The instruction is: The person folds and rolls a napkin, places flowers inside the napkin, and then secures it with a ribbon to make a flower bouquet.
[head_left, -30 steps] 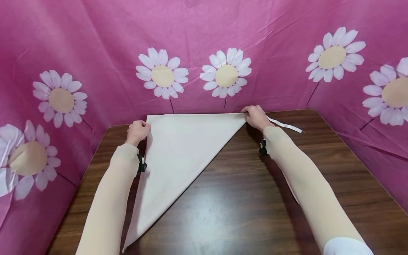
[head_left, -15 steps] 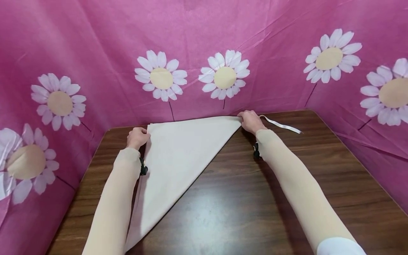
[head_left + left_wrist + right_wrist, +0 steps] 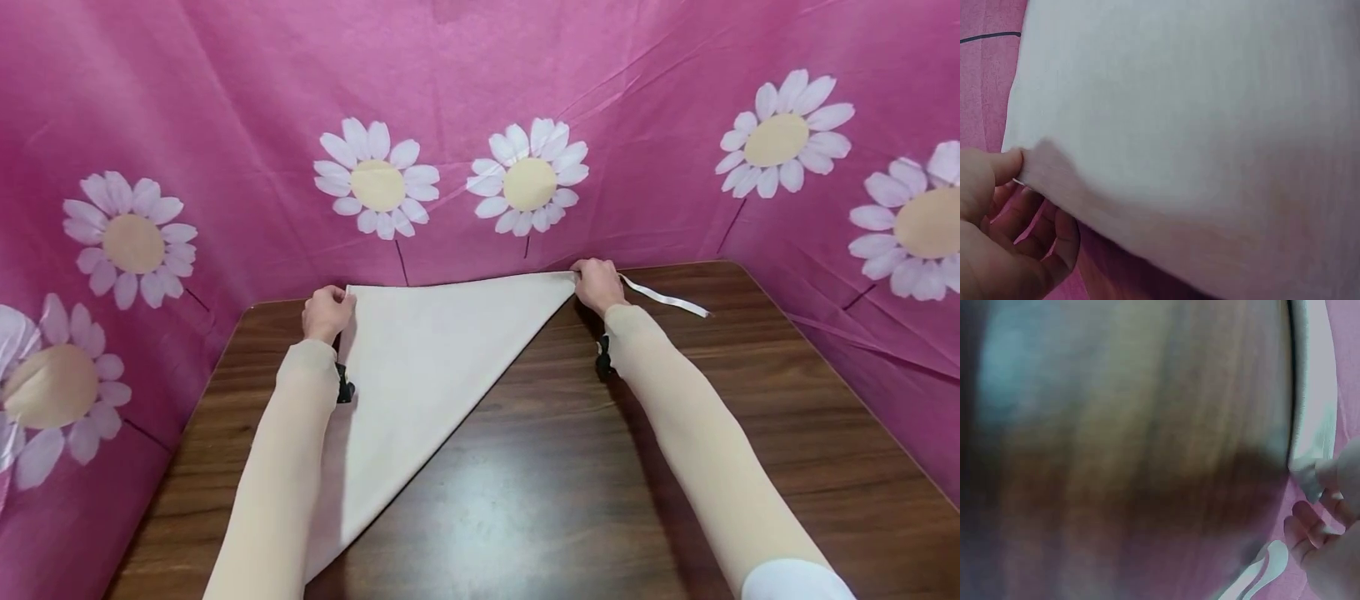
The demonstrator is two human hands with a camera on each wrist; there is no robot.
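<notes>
A pale cloth (image 3: 427, 367), folded into a triangle, lies across the left half of the table with its straight edge along the back. At its back left corner my left hand (image 3: 327, 312) pinches the cloth between thumb and fingers, as the left wrist view shows with the cloth (image 3: 1179, 112) filling most of it. My right hand (image 3: 598, 285) pinches the pointed back right corner; in the right wrist view that cloth tip sits under the thumb of the hand (image 3: 1332, 537). The near tip of the cloth is partly hidden behind my left forearm.
A narrow white strap (image 3: 663, 298) trails over the table from beside my right hand. The dark wooden table (image 3: 525, 483) reaches back to a pink curtain (image 3: 450, 75) printed with daisies, which also hangs along both sides.
Both hands first drew the cloth's back edge slightly nearer, then my left hand rose a little and my right hand shifted slightly right. Both keep hold of the corners.
</notes>
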